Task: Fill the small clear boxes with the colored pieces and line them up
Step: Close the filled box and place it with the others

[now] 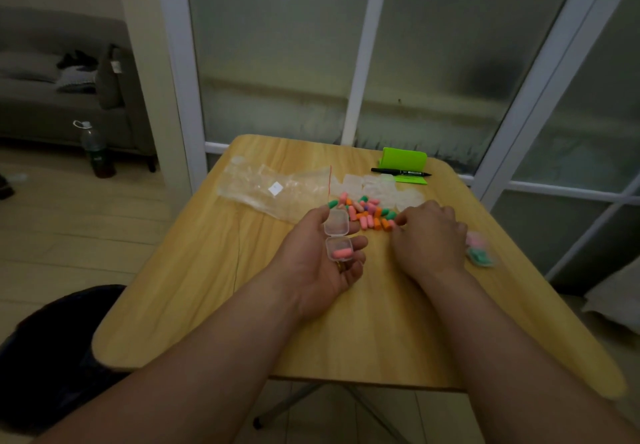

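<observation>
A small clear hinged box (337,239) lies open in my left hand (320,263), palm up, with a pink piece in its lower half and the lid flipped away from me. A heap of pink, orange and green pieces (367,213) lies on the wooden table (242,305) just beyond both hands. My right hand (429,239) is palm down at the heap's right edge, its fingertips pinching at a pink piece. Several empty clear boxes (377,189) sit behind the heap. Two filled boxes (479,249) lie to the right of my right hand.
A crumpled clear plastic bag (273,187) lies at the back left of the table. A green holder (403,163) and a black marker (400,172) sit at the back right. A glass partition stands right behind the table. A bottle (94,149) stands on the floor to the left.
</observation>
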`<act>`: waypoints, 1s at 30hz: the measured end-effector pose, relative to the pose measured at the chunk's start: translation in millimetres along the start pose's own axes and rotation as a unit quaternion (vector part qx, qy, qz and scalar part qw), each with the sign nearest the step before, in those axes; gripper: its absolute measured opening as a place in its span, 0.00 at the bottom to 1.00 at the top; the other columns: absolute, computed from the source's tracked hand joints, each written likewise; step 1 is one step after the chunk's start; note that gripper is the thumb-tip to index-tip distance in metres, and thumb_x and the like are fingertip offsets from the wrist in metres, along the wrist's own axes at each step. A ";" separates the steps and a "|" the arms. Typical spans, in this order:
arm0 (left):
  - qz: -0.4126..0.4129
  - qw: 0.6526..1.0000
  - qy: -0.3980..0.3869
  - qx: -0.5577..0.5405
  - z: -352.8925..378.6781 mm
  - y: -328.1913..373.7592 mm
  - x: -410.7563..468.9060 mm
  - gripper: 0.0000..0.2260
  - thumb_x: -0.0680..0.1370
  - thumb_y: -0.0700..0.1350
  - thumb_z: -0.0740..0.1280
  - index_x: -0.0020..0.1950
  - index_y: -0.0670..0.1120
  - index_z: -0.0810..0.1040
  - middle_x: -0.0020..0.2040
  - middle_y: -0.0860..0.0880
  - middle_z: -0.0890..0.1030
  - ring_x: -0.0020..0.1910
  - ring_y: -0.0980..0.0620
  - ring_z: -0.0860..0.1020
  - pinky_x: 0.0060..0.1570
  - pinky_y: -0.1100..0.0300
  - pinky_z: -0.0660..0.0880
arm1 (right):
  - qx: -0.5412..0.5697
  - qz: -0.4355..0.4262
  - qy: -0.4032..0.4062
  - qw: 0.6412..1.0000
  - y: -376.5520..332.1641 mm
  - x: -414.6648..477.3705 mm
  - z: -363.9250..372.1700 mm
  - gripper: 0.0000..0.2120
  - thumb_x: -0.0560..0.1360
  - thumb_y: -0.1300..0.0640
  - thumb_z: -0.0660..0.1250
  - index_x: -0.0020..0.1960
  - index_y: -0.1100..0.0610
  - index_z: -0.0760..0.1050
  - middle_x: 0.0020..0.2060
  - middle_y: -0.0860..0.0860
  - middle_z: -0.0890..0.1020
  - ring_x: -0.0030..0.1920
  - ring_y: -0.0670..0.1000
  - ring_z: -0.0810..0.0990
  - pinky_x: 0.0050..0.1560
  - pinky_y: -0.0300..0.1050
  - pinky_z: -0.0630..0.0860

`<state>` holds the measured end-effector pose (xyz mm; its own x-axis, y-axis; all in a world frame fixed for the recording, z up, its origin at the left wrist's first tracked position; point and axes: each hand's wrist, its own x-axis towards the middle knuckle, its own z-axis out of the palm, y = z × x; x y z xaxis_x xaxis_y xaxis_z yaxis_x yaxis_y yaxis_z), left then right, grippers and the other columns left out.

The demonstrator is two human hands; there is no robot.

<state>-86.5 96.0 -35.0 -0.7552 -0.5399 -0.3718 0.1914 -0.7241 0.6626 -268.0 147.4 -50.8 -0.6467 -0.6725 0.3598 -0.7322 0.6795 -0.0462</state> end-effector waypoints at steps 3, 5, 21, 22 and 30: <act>0.002 1.000 -0.001 0.003 1.5 -0.8 -1.1 0.21 0.84 0.59 0.57 0.59 0.43 0.78 0.40 0.45 0.78 0.34 0.52 0.71 0.33 0.60 0.69 | 0.007 0.009 0.011 1.000 0.5 -0.6 2.8 0.12 0.81 0.48 0.65 0.60 0.48 0.84 0.58 0.54 0.80 0.62 0.60 0.74 0.60 0.57 0.71; 0.003 1.000 -0.001 0.004 1.5 -0.8 -1.5 0.21 0.84 0.59 0.57 0.58 0.43 0.78 0.40 0.45 0.78 0.35 0.52 0.70 0.34 0.60 0.69 | 0.019 0.014 0.020 1.000 -0.4 -1.2 2.7 0.12 0.81 0.48 0.65 0.59 0.49 0.84 0.57 0.53 0.80 0.62 0.60 0.74 0.60 0.57 0.71; 0.012 0.998 -0.036 0.050 8.1 -3.9 -9.4 0.18 0.83 0.59 0.57 0.52 0.47 0.76 0.39 0.48 0.72 0.34 0.54 0.67 0.34 0.61 0.67 | 0.418 -0.074 0.016 0.905 -4.2 -39.2 -50.0 0.03 0.78 0.54 0.75 0.49 0.49 0.81 0.42 0.41 0.83 0.44 0.38 0.80 0.41 0.33 0.73; 0.015 0.997 -0.048 0.053 9.0 -4.5 -11.3 0.17 0.83 0.59 0.57 0.50 0.48 0.77 0.39 0.49 0.71 0.34 0.54 0.66 0.34 0.61 0.66 | 0.425 -0.088 0.007 0.901 -5.9 -43.8 -52.2 0.02 0.78 0.54 0.75 0.49 0.48 0.82 0.42 0.41 0.84 0.44 0.38 0.81 0.42 0.33 0.74; 0.025 0.996 -0.061 0.054 14.0 -12.6 -19.3 0.20 0.85 0.60 0.53 0.68 0.52 0.76 0.32 0.53 0.80 0.27 0.58 0.69 0.38 0.61 0.65 | 0.377 -0.179 -0.047 0.907 -9.8 -64.8 -53.2 0.04 0.75 0.56 0.75 0.49 0.48 0.86 0.45 0.43 0.80 0.49 0.45 0.79 0.51 0.46 0.77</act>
<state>-83.2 121.6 -27.1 -0.8182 -0.5137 -0.2583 0.1682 -0.6434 0.7468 -207.6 199.9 -24.1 -0.3284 -0.8565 0.3982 -0.8135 0.0423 -0.5800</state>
